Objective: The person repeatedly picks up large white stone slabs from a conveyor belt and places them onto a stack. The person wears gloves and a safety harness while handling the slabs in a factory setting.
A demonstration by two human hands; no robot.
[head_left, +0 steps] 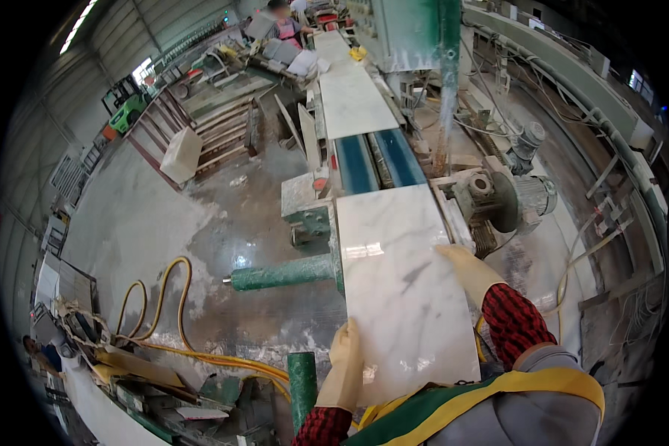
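Observation:
A glossy white marble slab (pixel 405 267) with grey veins lies lengthwise in front of me, its far end on the conveyor. In a cream rubber glove, my left hand (pixel 344 363) grips the slab's left edge near the end closest to me. My right hand (pixel 467 272), gloved alike, holds the right edge farther along, fingertips on the top face. The fingers under the slab are hidden. Beyond its far edge show the blue conveyor belts (pixel 358 165), and past them lies another pale slab (pixel 357 100).
An electric motor (pixel 528 201) stands right of the conveyor. A green cylinder (pixel 282 273) juts out leftward. A yellow hose (pixel 178 297) loops over the wet floor, by a pile of stone offcuts (pixel 201 412). A person (pixel 286 28) is at the line's far end.

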